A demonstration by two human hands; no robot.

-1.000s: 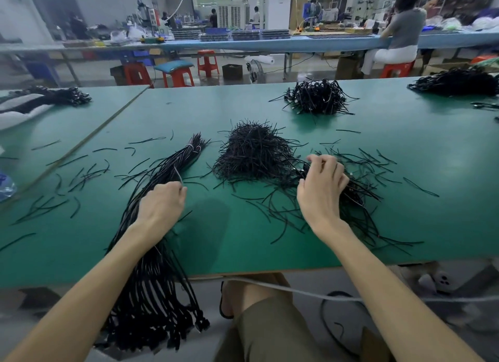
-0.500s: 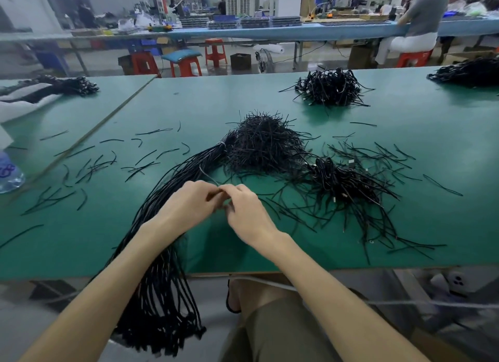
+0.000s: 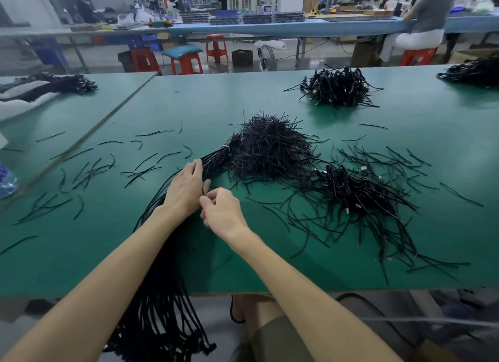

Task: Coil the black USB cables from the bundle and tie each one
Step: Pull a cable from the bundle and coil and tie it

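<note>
**Teasing one cable off the bundle**

The bundle (image 3: 164,302) of black USB cables lies slantwise on the green worktop (image 3: 81,253). Its far end is cinched w/ a pale band (image 3: 226,149). Its near end hangs off the worktop edge, prob. so the long lengths hang straight & one can be drawn out w/o snagging.

Left hand (image 3: 186,189) lies on top of the bundle, fingers nearly straight & spread over the strands, pressing down. My read: it pins the rest while one gets teased loose.

Right hand (image 3: 224,213) sits just beside the bundle's right flank, close against the left thumb. Its fingers are curled, w/ thumb & forefinger tips nipped on a thin black strand. I take that for one cable (image 3: 203,193) from the bundle, tho it's too thin to rule out a tie.

- **Past the bundle's banded end, touching it:** a bristly heap of short ties (image 3: 270,148), handy for the tying step.
- **Right of the bundle, near:** a heap of coils (image 3: 359,197) that look done, loose ties around it.
- **Left of the bundle:** stray ties (image 3: 89,172) strewn about.
- **Well beyond the bundle, to the right:** a far heap (image 3: 337,87) of coils.

Stage, as I judge it: start of a cycle. It's separation only, coil & tie not yet begun, & most of the bundle is unworked.
</note>
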